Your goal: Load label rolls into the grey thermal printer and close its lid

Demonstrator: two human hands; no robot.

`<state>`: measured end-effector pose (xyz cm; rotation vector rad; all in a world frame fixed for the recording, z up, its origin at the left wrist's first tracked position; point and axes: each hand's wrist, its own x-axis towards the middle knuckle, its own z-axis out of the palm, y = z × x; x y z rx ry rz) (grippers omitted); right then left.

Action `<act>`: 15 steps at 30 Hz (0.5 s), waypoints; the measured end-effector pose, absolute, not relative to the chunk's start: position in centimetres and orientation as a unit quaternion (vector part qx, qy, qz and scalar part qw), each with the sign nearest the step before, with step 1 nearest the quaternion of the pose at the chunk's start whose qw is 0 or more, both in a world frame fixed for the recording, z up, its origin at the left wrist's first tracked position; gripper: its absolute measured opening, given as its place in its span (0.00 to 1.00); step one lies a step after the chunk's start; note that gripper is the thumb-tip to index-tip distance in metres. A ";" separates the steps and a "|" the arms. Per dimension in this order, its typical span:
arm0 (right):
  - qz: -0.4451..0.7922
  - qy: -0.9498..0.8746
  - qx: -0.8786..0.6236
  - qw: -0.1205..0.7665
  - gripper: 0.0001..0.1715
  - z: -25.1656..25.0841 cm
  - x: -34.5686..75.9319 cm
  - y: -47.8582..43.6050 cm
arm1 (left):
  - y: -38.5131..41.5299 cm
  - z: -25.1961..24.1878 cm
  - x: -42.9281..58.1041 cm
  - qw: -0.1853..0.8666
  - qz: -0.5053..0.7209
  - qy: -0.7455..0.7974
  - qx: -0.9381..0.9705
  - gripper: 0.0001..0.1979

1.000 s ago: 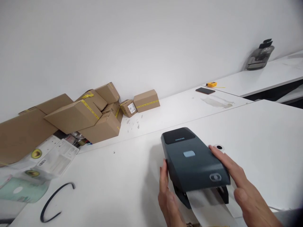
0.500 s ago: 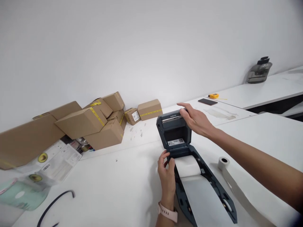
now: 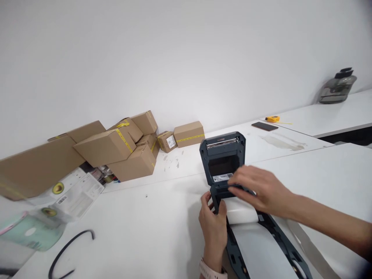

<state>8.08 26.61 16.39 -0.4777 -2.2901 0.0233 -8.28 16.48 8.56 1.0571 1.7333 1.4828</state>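
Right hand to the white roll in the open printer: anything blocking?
Nothing visible. The right hand is over the white roll; the lid is tipped up beyond it. The left hand is at the printer's left side, not between them.

I see the left hand (image 3: 213, 228) curled into a firm grip, thumb raised on the right side of that hold and fingers bent along its left, with the left wrist (image 3: 213, 260) bending in directly beneath. Just up and to the right of that grip hangs the right hand (image 3: 257, 188), its back showing, fingers stretched leftward close together and the thumb parted below them. The right forearm (image 3: 325, 223) slopes away from it, low and well out to the grip's right, bare along its visible length.
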 end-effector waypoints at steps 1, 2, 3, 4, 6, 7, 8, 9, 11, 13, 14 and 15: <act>0.041 -0.927 -0.196 0.318 0.14 15.2 8.4 26.4 | 16.4 8.7 -8.3 0.299 0.546 0.670 0.404 0.23; 0.077 -0.943 -0.213 0.245 0.19 14.2 8.6 26.5 | 16.3 8.7 -8.3 0.294 0.532 0.683 0.405 0.24; 0.113 -0.949 -0.231 0.181 0.26 13.4 8.7 26.8 | 16.3 8.8 -8.3 0.294 0.520 0.693 0.403 0.25; 0.149 -0.950 -0.241 0.130 0.33 12.9 8.8 27.1 | 16.3 8.8 -8.3 0.296 0.513 0.699 0.402 0.25; 0.202 -0.949 -0.233 0.059 0.41 12.6 8.5 27.9 | 16.3 8.9 -8.3 0.300 0.509 0.699 0.404 0.26; 0.215 -0.950 -0.223 0.036 0.43 12.6 8.2 28.2 | 16.4 9.0 -8.2 0.298 0.508 0.697 0.408 0.25; 0.222 -0.951 -0.214 0.016 0.44 12.7 7.7 28.4 | 16.4 9.1 -8.2 0.294 0.506 0.697 0.414 0.25; 0.227 -0.951 -0.209 -0.002 0.46 12.8 7.3 28.5 | 16.5 9.1 -8.2 0.289 0.501 0.699 0.420 0.25; 0.234 -0.948 -0.213 -0.030 0.49 13.0 6.3 28.6 | 16.6 9.2 -8.2 0.280 0.489 0.705 0.429 0.24; 0.245 -0.943 -0.219 -0.049 0.49 13.2 5.5 28.6 | 16.6 9.2 -8.2 0.277 0.485 0.711 0.428 0.23; 0.255 -0.940 -0.220 -0.061 0.47 13.4 5.2 28.7 | 16.6 9.2 -8.2 0.279 0.487 0.711 0.424 0.24; 0.266 -0.935 -0.221 -0.078 0.44 13.7 5.0 28.8 | 16.5 9.1 -8.2 0.282 0.490 0.710 0.420 0.24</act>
